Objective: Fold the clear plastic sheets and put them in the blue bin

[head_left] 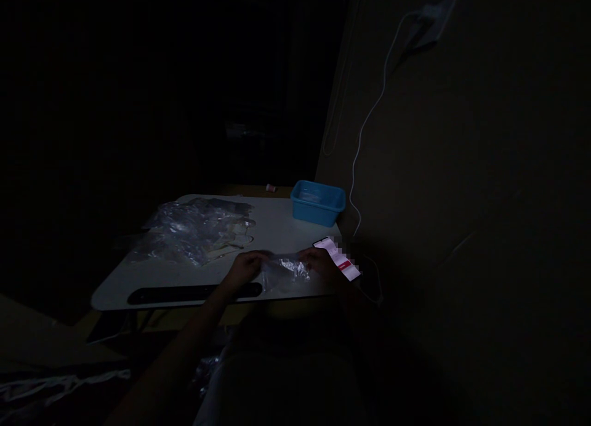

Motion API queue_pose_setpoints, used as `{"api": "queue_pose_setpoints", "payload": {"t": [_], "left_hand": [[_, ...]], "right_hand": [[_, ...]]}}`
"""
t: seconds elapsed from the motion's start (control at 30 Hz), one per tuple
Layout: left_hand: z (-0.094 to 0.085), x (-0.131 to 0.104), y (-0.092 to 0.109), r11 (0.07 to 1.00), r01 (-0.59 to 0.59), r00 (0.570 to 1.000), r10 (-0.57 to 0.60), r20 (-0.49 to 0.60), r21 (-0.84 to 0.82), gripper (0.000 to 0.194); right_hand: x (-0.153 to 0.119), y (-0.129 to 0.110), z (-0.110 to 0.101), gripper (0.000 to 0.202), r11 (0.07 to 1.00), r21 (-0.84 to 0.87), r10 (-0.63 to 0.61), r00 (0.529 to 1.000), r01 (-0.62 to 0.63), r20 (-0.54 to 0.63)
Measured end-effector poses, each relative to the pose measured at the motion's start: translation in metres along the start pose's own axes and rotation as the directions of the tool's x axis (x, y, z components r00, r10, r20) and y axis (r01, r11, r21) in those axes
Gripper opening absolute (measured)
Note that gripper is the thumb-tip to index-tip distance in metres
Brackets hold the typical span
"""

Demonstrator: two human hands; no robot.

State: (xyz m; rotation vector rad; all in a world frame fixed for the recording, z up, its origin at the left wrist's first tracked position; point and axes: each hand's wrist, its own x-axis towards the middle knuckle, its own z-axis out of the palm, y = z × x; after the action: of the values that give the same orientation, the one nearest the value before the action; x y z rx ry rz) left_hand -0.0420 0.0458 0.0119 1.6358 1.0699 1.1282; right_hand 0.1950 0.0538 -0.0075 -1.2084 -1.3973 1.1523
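Observation:
A clear plastic bag (pixel 284 275) is stretched between my hands at the front of a white table (pixel 272 226), catching bright glints. My left hand (pixel 248 267) pinches its left top corner. On the other side, my right hand (pixel 321 263) grips the top right corner, its fingers partly lost in the dark. Just right of that hand a lit phone (pixel 339 261) lies at the table's edge. A loose heap of clear plastic bags (pixel 187 229) covers the table's left part.
A blue basin (pixel 316 212) stands at the back right corner. From a wall outlet a white cable (pixel 369 115) hangs down along the right wall. A black slot strip (pixel 184 293) runs along the front edge. The room is very dark.

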Motion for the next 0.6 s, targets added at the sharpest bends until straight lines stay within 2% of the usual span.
{"api": "queue_pose_setpoints", "payload": {"t": [0.17, 0.27, 0.37, 0.43, 0.5, 0.6], "left_hand": [[0.003, 0.002, -0.002, 0.991, -0.114, 0.993, 0.113, 0.017, 0.068, 0.023], [0.005, 0.002, -0.004, 0.959, -0.243, 0.968, 0.23, 0.105, 0.143, 0.026], [0.006, 0.002, -0.004, 0.94, -0.292, 0.95, 0.264, 0.166, 0.176, 0.026], [0.006, 0.001, -0.003, 0.941, -0.282, 0.954, 0.254, 0.16, 0.189, 0.028], [0.007, 0.0, -0.001, 0.945, -0.251, 0.965, 0.226, 0.135, 0.212, 0.03], [0.007, 0.0, 0.002, 0.948, -0.19, 0.981, 0.171, 0.096, 0.257, 0.031]], "right_hand": [[-0.004, 0.001, 0.001, 0.025, 0.999, 0.016, -0.047, 0.994, 0.049, -0.103], [-0.007, -0.001, 0.003, 0.025, 0.997, -0.065, -0.044, 0.989, 0.036, -0.139], [-0.01, -0.004, 0.004, 0.026, 0.989, -0.15, -0.039, 0.988, 0.016, -0.148], [-0.012, -0.007, 0.003, 0.028, 0.965, -0.254, -0.114, 0.972, 0.06, -0.203], [-0.017, -0.01, 0.001, 0.029, 0.909, -0.398, -0.245, 0.93, 0.122, -0.275], [-0.032, -0.015, 0.0, 0.027, 0.787, -0.594, -0.384, 0.885, 0.166, -0.262]]}}
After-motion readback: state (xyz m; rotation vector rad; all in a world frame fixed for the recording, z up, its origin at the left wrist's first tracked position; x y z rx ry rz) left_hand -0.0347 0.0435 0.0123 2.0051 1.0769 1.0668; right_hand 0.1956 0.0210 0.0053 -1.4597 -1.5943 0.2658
